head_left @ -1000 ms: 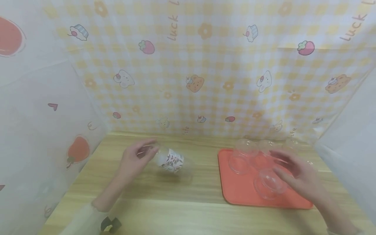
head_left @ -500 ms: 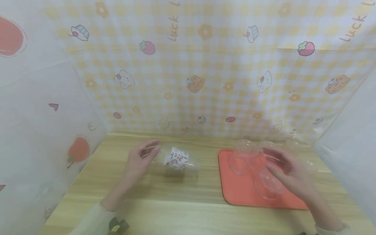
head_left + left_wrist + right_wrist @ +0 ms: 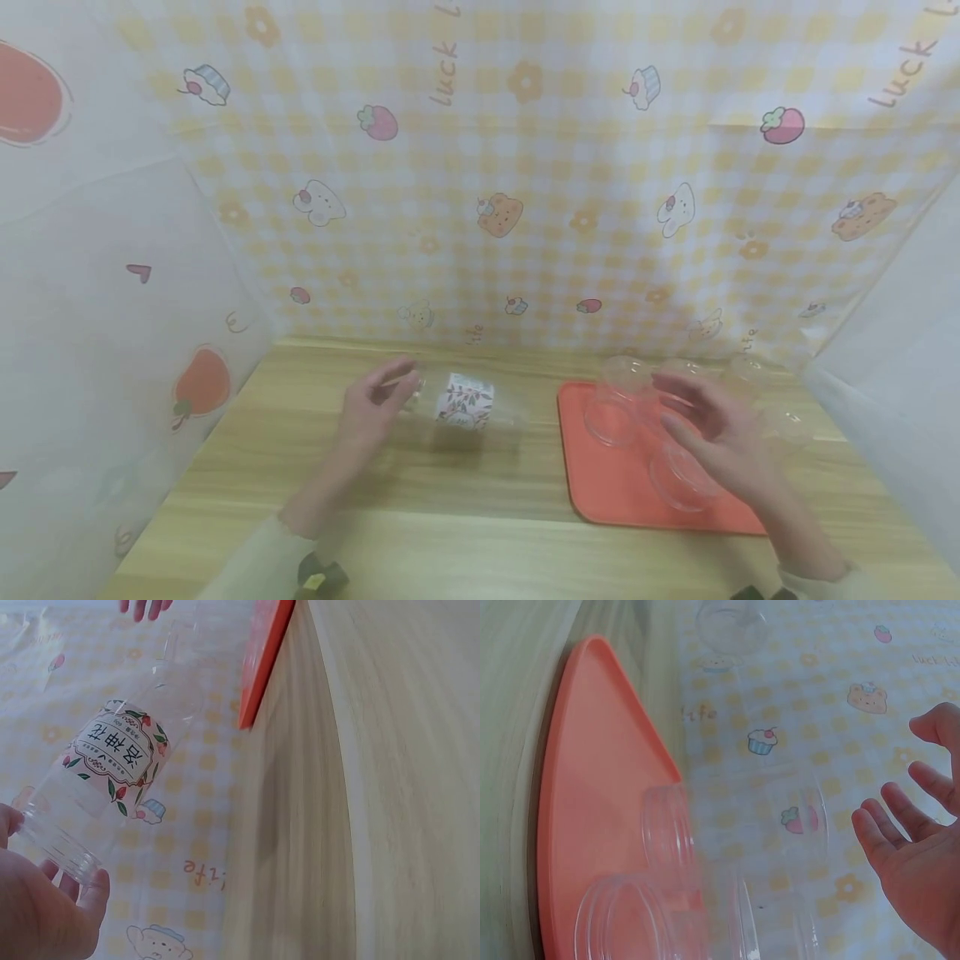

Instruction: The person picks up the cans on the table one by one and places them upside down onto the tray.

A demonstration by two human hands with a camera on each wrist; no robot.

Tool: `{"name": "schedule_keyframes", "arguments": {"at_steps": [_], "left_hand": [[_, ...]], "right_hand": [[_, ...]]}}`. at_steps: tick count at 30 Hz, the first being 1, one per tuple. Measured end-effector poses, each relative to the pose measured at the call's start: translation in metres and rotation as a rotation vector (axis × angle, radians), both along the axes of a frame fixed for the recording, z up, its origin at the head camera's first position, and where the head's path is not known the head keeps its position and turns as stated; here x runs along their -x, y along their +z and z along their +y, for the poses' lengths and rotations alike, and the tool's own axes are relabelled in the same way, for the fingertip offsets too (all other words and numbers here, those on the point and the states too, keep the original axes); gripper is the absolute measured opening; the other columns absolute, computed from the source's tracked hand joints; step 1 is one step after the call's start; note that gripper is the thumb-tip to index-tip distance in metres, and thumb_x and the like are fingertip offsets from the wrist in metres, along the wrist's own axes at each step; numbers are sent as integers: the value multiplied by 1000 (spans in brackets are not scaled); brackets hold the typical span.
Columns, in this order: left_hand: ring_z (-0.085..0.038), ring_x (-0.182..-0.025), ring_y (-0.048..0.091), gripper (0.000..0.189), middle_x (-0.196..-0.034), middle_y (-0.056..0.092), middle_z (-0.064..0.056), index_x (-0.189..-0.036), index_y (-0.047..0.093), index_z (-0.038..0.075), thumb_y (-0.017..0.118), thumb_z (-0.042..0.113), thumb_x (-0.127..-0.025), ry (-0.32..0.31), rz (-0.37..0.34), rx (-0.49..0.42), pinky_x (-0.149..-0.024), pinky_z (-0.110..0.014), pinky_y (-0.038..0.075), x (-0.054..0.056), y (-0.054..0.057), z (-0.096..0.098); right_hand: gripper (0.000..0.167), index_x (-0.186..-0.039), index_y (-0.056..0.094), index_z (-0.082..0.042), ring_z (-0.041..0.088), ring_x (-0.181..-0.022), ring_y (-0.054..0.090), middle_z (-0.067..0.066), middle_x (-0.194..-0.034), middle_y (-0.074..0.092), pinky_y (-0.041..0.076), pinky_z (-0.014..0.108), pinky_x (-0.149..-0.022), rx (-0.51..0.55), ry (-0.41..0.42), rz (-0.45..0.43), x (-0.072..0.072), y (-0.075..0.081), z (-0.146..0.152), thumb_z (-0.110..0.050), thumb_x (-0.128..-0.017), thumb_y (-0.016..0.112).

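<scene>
My left hand (image 3: 378, 404) grips a clear jar (image 3: 465, 402) by its near end, and the jar lies sideways above the wooden table. A floral label with Chinese characters wraps the jar (image 3: 116, 750); in the left wrist view, fingers and thumb hold its ridged end. My right hand (image 3: 705, 421) hovers over a red-orange tray (image 3: 600, 500), fingers loosely bent and thumb apart. Nothing is between the fingers of the right hand (image 3: 922, 877) in the right wrist view. Clear jars (image 3: 667, 832) stand on the tray, partly hidden by that hand in the head view.
More clear containers (image 3: 791, 425) stand on the table to the right of the tray and behind it. A yellow checked cloth (image 3: 495, 267) with cartoon prints hangs along the table's back edge. White printed sheets (image 3: 150, 333) close off both sides.
My left hand has moved right with the jar, toward the tray. Over the tray, the right hand has shifted left, its fingers still free.
</scene>
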State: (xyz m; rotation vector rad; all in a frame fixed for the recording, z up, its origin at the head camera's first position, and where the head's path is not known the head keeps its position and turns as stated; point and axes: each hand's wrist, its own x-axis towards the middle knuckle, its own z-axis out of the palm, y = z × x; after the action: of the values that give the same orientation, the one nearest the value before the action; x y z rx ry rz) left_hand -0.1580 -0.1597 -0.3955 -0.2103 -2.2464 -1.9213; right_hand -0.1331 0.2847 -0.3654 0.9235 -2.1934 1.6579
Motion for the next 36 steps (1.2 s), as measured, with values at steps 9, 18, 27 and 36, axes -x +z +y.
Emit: {"name": "schedule_keyframes", "arguments": {"at_steps": [9, 18, 27, 36], "left_hand": [[-28, -112, 65, 42, -138, 60, -14, -134, 62, 8, 66, 33, -100, -5, -16, -38, -96, -42, 54, 2, -3, 14], [-29, -112, 65, 44, -137, 61, -12, -134, 62, 8, 66, 35, -100, 0, -20, -69, -96, -42, 54, 2, -1, 24], [-26, -110, 66, 43, -133, 64, -9, -133, 63, 9, 68, 35, -99, 3, -44, -111, -95, -39, 55, 3, -2, 31], [-30, -111, 65, 40, -132, 64, -5, -131, 65, 11, 68, 35, -99, 11, -50, -128, -96, -43, 54, 3, -5, 35]], "right_hand": [[50, -134, 48, 18, 24, -124, 60, 14, -135, 60, 51, 34, -97, 31, -9, -19, 2, -1, -10, 27, -87, 60], [50, -136, 47, 17, 19, -125, 59, 13, -136, 58, 51, 35, -98, 38, 1, -27, 3, -1, -18, 25, -89, 59], [50, -138, 46, 16, 27, -128, 56, 29, -136, 53, 48, 35, -102, 50, 10, -55, 5, -2, -21, 24, -90, 59], [49, -136, 45, 17, 28, -126, 57, 35, -134, 51, 48, 36, -102, 50, 2, -51, 8, -7, -25, 23, -90, 60]]}}
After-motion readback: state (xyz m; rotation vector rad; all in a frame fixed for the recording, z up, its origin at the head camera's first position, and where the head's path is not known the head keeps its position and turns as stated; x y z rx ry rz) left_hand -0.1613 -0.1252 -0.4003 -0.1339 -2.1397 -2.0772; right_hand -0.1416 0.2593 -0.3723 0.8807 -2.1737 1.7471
